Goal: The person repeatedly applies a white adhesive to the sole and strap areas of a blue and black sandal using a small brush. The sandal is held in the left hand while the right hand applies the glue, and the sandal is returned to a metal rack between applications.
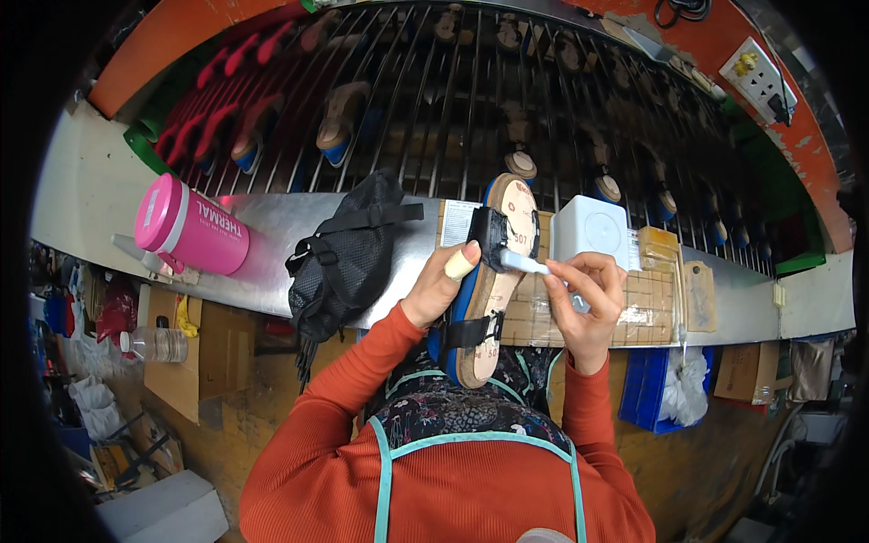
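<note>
My left hand, its thumb wrapped in a pale yellow cover, grips a sandal on a blue shoe last. The insole's pale underside faces up, and black straps fold over its edges. Between the thumb and fingers of my right hand is a small white brush. Its head touches the sandal near the upper strap, where the surface looks dark and shiny. Just beyond my right hand stands a white square container. The fingers of my left hand under the sandal are hidden.
A pink thermal jug and a black mesh bag lie on the metal bench to the left. Behind runs a rack of metal rods carrying several lasts. A yellowish block sits at right; a blue crate stands below the bench.
</note>
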The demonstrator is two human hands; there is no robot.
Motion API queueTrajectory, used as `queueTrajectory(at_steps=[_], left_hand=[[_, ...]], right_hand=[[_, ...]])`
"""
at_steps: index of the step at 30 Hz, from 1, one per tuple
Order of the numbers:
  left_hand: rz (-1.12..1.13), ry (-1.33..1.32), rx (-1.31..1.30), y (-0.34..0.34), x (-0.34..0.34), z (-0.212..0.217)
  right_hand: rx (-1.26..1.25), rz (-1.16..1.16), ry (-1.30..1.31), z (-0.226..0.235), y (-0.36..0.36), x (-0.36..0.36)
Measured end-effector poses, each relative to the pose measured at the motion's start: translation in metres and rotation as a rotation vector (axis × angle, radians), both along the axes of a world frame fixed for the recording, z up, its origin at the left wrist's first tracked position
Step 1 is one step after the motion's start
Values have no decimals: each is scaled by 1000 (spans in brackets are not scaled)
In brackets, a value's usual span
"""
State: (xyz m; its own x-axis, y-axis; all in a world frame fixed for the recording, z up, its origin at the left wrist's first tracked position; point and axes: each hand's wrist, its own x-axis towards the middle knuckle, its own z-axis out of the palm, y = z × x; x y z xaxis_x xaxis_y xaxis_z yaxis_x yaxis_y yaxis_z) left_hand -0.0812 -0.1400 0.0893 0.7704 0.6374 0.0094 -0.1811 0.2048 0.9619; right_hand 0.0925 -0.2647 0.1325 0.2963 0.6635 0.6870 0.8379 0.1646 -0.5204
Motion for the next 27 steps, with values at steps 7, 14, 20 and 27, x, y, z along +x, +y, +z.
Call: queueTrajectory(at_steps=[7,14,20,27], left_hand=[[-100,-57,-214,0,19,10],[61,-130,-238,-4,17,9],[152,-29,-170,-4,10,2],[244,-27,-95,-7,9,-1]], right_hand=[[94,-35,217,4,6,8],[-1,-10,405,-10,-5,-23],[-38,-83,319,-15,-4,-33],[67,-188,2,-11,7,-31]])
